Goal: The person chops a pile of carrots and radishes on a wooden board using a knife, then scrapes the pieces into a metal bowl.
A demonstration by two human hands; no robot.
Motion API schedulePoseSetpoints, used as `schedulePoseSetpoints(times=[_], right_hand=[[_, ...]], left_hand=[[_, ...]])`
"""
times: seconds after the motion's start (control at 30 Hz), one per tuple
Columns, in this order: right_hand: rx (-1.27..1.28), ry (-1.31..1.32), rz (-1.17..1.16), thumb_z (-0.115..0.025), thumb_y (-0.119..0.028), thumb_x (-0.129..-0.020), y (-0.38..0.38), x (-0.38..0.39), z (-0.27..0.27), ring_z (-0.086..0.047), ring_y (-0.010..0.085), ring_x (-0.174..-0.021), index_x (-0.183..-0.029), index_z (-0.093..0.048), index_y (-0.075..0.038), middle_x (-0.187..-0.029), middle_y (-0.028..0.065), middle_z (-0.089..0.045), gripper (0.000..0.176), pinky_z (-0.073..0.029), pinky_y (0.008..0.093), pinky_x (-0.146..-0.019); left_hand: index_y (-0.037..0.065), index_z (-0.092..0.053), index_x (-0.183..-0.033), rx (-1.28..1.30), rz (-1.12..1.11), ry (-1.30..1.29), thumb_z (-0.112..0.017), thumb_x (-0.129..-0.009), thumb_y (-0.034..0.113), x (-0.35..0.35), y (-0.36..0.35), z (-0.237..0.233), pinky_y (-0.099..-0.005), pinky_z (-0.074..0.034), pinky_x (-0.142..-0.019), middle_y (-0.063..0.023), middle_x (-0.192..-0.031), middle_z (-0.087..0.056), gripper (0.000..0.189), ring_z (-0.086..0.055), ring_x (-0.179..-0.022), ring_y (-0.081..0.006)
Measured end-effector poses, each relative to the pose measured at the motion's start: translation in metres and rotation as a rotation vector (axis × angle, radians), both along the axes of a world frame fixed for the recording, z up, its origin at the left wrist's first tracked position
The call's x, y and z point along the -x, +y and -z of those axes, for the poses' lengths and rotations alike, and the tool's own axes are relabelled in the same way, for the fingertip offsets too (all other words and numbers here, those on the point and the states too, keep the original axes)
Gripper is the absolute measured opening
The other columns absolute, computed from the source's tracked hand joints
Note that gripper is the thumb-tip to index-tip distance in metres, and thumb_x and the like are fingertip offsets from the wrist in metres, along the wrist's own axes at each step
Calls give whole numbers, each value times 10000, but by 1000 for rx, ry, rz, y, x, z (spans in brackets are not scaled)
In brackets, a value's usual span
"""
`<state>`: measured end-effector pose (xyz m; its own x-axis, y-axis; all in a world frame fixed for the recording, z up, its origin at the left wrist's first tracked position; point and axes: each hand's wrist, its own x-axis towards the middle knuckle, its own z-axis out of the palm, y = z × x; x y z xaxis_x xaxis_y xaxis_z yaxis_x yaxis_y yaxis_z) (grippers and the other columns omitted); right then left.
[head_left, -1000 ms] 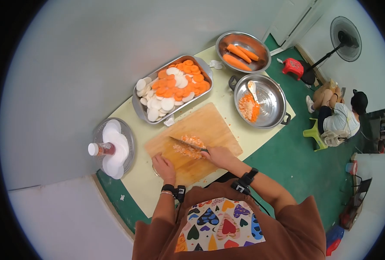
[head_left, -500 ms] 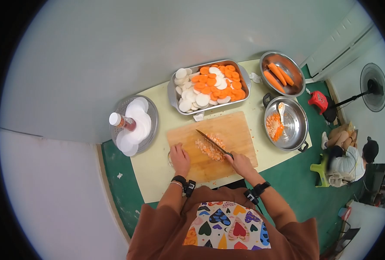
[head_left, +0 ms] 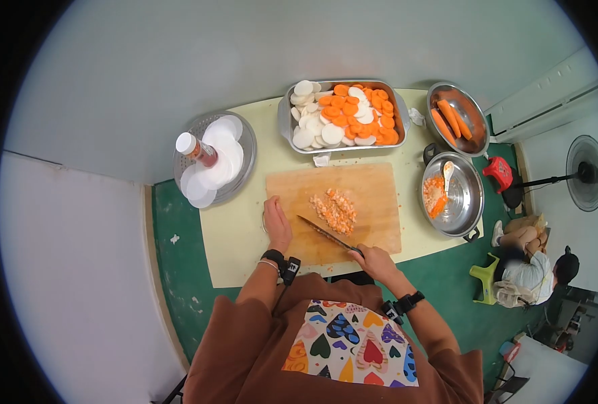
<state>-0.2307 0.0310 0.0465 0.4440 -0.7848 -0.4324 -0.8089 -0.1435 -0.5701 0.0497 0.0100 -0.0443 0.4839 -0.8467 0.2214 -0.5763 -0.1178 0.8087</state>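
A wooden cutting board (head_left: 373, 192) lies on the pale table (head_left: 235, 236) with a small heap of chopped carrot (head_left: 336, 210) near its middle. My right hand (head_left: 373, 260) grips a knife (head_left: 322, 232) by the handle at the board's near edge; the blade points left and lies just in front of the heap. My left hand (head_left: 276, 223) rests on the board's left edge, fingers curled on the wood, holding nothing.
A metal tray (head_left: 285, 124) of carrot and white radish slices sits behind the board. A bowl (head_left: 472, 195) with chopped carrot and a spoon is at the right, a bowl (head_left: 470, 111) of whole carrots beyond it. A bottle (head_left: 196, 149) stands among white discs on a round tray at left. Another person (head_left: 531, 269) sits on the floor at right.
The knife has come off the heap and drawn back toward me, now lying in front of it. My left hand stays on the board's edge. The head view has turned.
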Motion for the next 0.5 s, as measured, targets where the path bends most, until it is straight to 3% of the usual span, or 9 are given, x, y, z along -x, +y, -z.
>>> schedulePoseSetpoints(times=[0.2,0.37,0.5], right_hand=[[80,75,59,-480,-459,-978,-21,5,14,-625,439,-734,-928,-637,-6,-734,248,-636,482,-490,521,-664],[68,-114,152,-451,-394,-1003,-29,4,-3,-611,454,-722,-971,-564,-4,-728,251,-627,408,-471,529,-649],[64,-90,116,-435,-366,-1013,-32,0,-9,-610,453,-717,-973,-529,-16,-712,256,-618,365,-468,532,-643]], left_hand=[[-3,-524,-1097,-69,48,-52,-390,-989,103,0,1,-5,-424,-418,-873,-195,-1023,-498,202,-514,-978,-378],[2,-535,-1065,-39,57,-91,-429,-961,92,1,-1,2,-431,-419,-858,-188,-1021,-494,174,-511,-965,-379],[3,-534,-1062,-53,51,-99,-432,-954,85,2,-1,1,-435,-417,-858,-187,-1024,-494,169,-510,-965,-380]])
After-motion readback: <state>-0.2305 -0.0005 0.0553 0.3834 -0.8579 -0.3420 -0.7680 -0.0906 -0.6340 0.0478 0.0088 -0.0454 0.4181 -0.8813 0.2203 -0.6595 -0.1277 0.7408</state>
